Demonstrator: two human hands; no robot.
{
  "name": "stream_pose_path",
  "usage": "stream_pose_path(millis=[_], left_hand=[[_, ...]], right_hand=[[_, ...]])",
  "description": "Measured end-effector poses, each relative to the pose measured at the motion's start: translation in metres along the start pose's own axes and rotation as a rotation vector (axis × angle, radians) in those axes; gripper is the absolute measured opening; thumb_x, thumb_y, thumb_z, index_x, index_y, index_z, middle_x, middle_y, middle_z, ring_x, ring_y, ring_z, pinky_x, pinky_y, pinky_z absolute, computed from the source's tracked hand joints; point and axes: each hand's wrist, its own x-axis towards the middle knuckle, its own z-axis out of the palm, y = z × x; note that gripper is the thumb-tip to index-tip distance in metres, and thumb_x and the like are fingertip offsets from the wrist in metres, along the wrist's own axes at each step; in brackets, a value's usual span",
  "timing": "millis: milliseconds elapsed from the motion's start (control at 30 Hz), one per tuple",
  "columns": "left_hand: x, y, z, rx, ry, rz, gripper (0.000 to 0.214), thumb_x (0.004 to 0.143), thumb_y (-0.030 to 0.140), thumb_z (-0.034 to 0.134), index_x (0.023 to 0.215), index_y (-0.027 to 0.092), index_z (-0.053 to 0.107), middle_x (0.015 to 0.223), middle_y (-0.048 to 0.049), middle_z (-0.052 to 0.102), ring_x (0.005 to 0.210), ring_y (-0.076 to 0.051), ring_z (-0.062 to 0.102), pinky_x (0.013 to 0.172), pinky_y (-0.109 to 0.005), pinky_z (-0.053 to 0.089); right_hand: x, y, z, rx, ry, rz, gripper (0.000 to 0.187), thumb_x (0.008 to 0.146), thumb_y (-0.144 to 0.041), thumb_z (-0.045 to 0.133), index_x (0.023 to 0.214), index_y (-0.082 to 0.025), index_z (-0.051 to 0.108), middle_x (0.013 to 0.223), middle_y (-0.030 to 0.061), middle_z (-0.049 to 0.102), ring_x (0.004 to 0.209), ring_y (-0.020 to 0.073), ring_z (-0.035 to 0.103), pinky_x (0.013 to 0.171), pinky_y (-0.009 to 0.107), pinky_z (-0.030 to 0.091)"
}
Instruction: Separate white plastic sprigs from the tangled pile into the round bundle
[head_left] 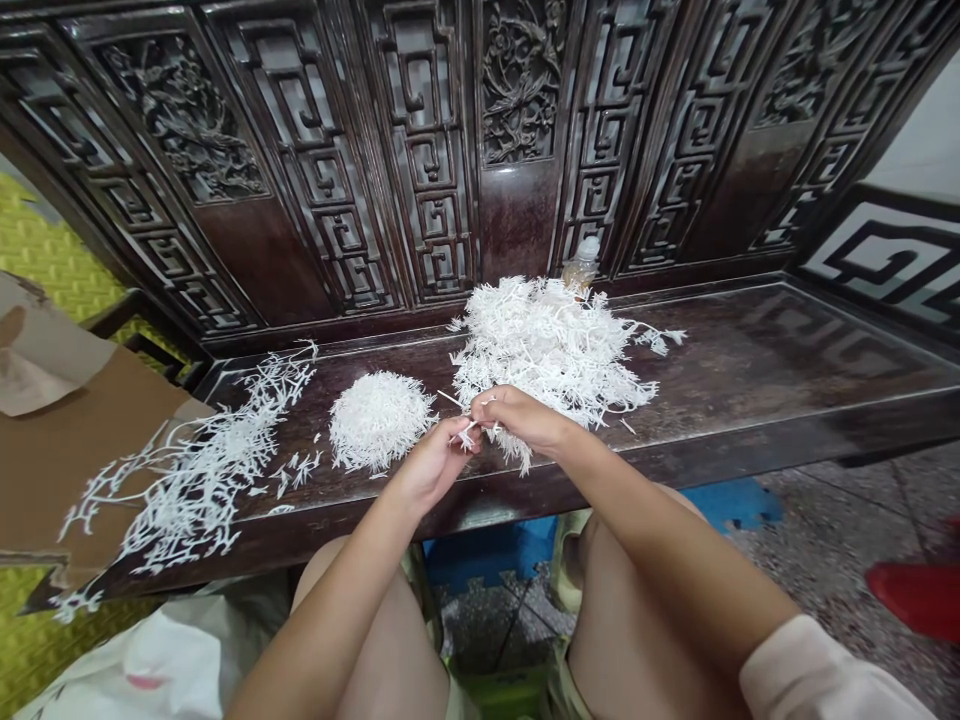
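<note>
Both hands meet above the front edge of a dark wooden bench. My left hand (448, 452) is closed, its thumb and fingers pinching a thin white plastic sprig (466, 436). My right hand (517, 415) is closed too, gripping the same branching piece from the other side. Behind my right hand rises a big heap of white plastic sprigs (551, 335). Left of my hands sits a smaller rounded pile of short white pieces (381, 420). Farther left lies a loose spread of bare, branching white stems (217, 460).
The bench (750, 350) has a carved lattice back (420, 150). A small clear bottle (583, 265) stands behind the heap. Cardboard (97, 440) lies at the bench's left end. A white bag (157, 660) is at lower left, and something red (911, 595) is on the floor at right.
</note>
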Motion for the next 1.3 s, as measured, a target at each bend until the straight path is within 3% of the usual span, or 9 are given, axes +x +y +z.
stream_pose_path(millis=[167, 567, 667, 800, 900, 1067, 1233, 1300], left_hand=[[-0.002, 0.0, 0.006, -0.069, 0.086, 0.043, 0.014, 0.066, 0.02, 0.052, 0.054, 0.013, 0.047, 0.052, 0.0028, 0.041, 0.053, -0.007, 0.037, 0.057, -0.022, 0.032], [-0.006, 0.0, 0.009, -0.138, 0.065, 0.094, 0.017, 0.068, 0.02, 0.049, 0.053, 0.014, 0.045, 0.052, 0.0025, 0.039, 0.054, -0.007, 0.035, 0.059, -0.023, 0.034], [-0.007, 0.006, 0.005, -0.021, 0.058, 0.1, 0.02, 0.07, 0.023, 0.047, 0.053, 0.015, 0.044, 0.053, 0.0017, 0.04, 0.055, -0.008, 0.037, 0.062, -0.024, 0.034], [-0.007, 0.016, -0.005, 0.18, -0.023, 0.049, 0.02, 0.073, 0.027, 0.041, 0.058, 0.015, 0.048, 0.06, -0.0006, 0.047, 0.059, -0.011, 0.041, 0.064, -0.026, 0.034], [-0.006, 0.019, -0.012, 0.376, -0.033, 0.053, 0.028, 0.077, 0.034, 0.035, 0.065, 0.016, 0.051, 0.064, -0.0013, 0.05, 0.061, -0.012, 0.042, 0.065, -0.026, 0.033], [-0.003, 0.011, -0.017, 0.687, 0.037, 0.172, 0.02, 0.074, 0.036, 0.046, 0.069, 0.017, 0.052, 0.066, 0.0013, 0.05, 0.062, -0.011, 0.04, 0.062, -0.023, 0.03], [-0.002, 0.005, -0.018, 0.813, 0.033, 0.164, 0.022, 0.074, 0.033, 0.049, 0.09, 0.02, 0.054, 0.074, 0.0008, 0.053, 0.067, -0.012, 0.044, 0.066, -0.023, 0.031], [-0.002, 0.006, -0.018, 0.855, 0.023, 0.167, 0.022, 0.072, 0.033, 0.05, 0.089, 0.02, 0.056, 0.076, -0.0005, 0.054, 0.07, -0.013, 0.045, 0.067, -0.023, 0.031]], right_hand=[[0.005, 0.002, 0.0, 0.003, 0.011, -0.046, 0.011, 0.058, -0.019, 0.044, 0.048, -0.015, 0.049, 0.042, -0.005, 0.043, 0.044, 0.0068, 0.038, 0.05, 0.022, 0.031], [0.006, 0.006, 0.005, 0.082, 0.047, -0.045, 0.013, 0.06, -0.023, 0.046, 0.049, -0.017, 0.044, 0.042, -0.0061, 0.035, 0.044, 0.0076, 0.037, 0.049, 0.022, 0.029], [0.007, 0.006, 0.008, 0.093, 0.08, -0.037, 0.018, 0.064, -0.025, 0.045, 0.047, -0.017, 0.041, 0.041, -0.006, 0.035, 0.043, 0.0077, 0.038, 0.05, 0.023, 0.03], [0.004, 0.006, 0.008, -0.034, 0.039, 0.008, 0.018, 0.066, -0.023, 0.045, 0.051, -0.015, 0.049, 0.053, -0.0008, 0.054, 0.054, 0.0097, 0.049, 0.054, 0.023, 0.03], [0.003, 0.008, 0.004, -0.179, 0.036, 0.056, 0.019, 0.067, -0.023, 0.045, 0.055, -0.014, 0.056, 0.058, 0.0012, 0.059, 0.06, 0.0104, 0.049, 0.057, 0.023, 0.03], [0.006, 0.015, -0.009, -0.342, 0.07, 0.096, 0.02, 0.066, -0.025, 0.046, 0.059, -0.013, 0.06, 0.058, 0.0007, 0.057, 0.058, 0.0094, 0.044, 0.056, 0.023, 0.03], [0.004, 0.017, -0.016, -0.467, 0.114, 0.164, 0.02, 0.065, -0.032, 0.051, 0.056, -0.014, 0.055, 0.053, -0.0018, 0.048, 0.051, 0.0077, 0.036, 0.051, 0.023, 0.026], [0.002, 0.016, -0.016, -0.467, 0.123, 0.193, 0.021, 0.065, -0.033, 0.052, 0.055, -0.015, 0.052, 0.05, -0.0027, 0.043, 0.049, 0.0075, 0.033, 0.049, 0.023, 0.025]])
